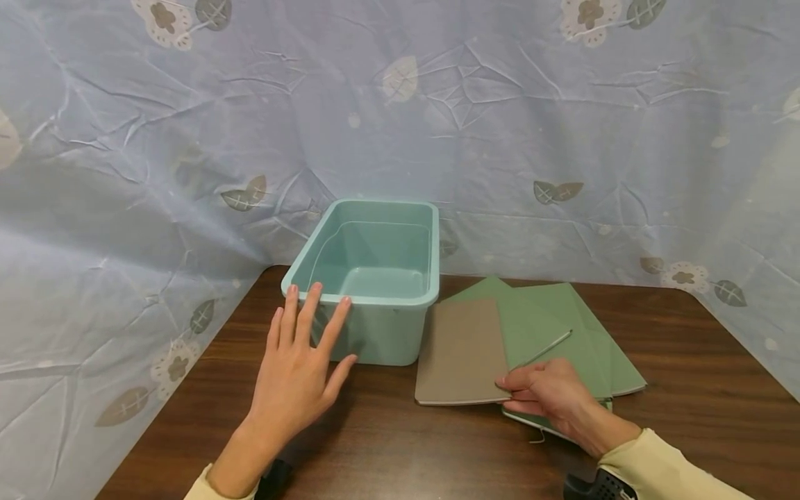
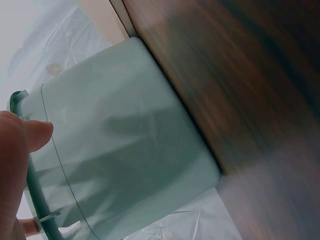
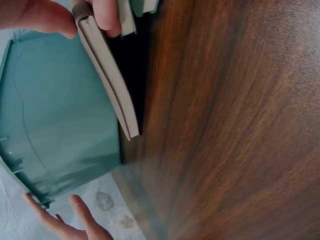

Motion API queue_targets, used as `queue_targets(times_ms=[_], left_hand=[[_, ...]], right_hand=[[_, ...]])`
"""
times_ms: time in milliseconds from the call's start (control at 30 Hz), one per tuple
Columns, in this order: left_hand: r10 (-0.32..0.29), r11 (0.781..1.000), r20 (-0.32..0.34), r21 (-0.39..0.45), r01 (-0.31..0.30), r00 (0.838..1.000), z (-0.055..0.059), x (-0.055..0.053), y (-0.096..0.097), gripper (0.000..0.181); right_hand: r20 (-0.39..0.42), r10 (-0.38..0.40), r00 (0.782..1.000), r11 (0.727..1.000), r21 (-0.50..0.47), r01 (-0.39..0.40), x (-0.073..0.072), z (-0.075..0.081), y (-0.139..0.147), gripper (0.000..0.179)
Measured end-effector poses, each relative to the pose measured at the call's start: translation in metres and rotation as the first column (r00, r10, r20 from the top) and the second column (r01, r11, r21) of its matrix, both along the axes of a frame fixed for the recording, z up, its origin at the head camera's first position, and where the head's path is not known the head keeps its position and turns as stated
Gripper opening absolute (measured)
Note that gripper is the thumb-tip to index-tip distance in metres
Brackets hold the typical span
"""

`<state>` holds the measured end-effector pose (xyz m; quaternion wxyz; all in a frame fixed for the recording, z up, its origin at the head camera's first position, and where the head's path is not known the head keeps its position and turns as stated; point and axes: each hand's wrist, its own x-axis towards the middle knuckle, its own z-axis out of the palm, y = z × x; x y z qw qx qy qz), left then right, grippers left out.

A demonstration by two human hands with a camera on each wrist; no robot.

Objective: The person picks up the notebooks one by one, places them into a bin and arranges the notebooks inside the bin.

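While right hand [image 1: 555, 394] pinches brown notebook [image 1: 464, 351] by near right corner, left hand [image 1: 296, 375] outspread, perhaps touching bin [image 1: 384, 335]

The bin [image 1: 375, 337] is pale teal. Right of it: a taupe notebook [image 1: 462, 354], green notebooks [image 1: 550, 309]. Under it: a brown wood-grained table [image 1: 400, 451]. Behind it: a bluish cloth [image 1: 375, 153] patterned with flowers [image 1: 685, 276] and leaves [image 1: 545, 193].

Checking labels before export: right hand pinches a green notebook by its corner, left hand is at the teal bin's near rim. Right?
Not quite: the notebook's colour is wrong. The right hand pinches the brown notebook by its corner, as the head view shows. The left hand is at the near rim of the teal bin, as you said.
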<state>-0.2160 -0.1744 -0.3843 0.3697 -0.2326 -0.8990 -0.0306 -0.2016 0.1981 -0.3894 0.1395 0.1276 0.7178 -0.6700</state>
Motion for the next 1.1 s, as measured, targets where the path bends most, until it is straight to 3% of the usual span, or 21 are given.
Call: queue_targets(times_ms=[400,533,733,933,1100], left_hand=[[-0.003,1.0,0.005,0.0,0.003,1.0,0.0016,0.0,0.0013,0.086],[0.001,1.0,0.007,0.0,-0.001,1.0,0.0014,-0.0001,0.0005,0.084],[0.011,1.0,0.009,-0.006,-0.011,1.0,-0.0002,0.0005,0.0006,0.09],[0.047,0.998,0.031,-0.03,-0.047,0.998,-0.0013,0.0015,0.0014,0.095],[0.02,1.0,0.011,-0.014,-0.02,1.0,-0.0012,0.0009,0.0006,0.089]], right_hand=[[-0.015,0.016,1.0,1.0,0.008,-0.016,0.0036,0.0002,0.0004,0.042],[-0.014,0.032,0.999,0.999,-0.03,-0.032,0.0026,0.0047,-0.0019,0.034],[-0.02,0.038,0.999,0.993,-0.113,-0.04,0.001,0.0066,-0.0009,0.036],[-0.027,0.034,0.999,0.99,-0.136,-0.037,0.0014,0.0032,0.0016,0.034],[-0.038,0.019,0.999,0.987,-0.157,-0.024,0.0024,0.0027,0.0034,0.056]])
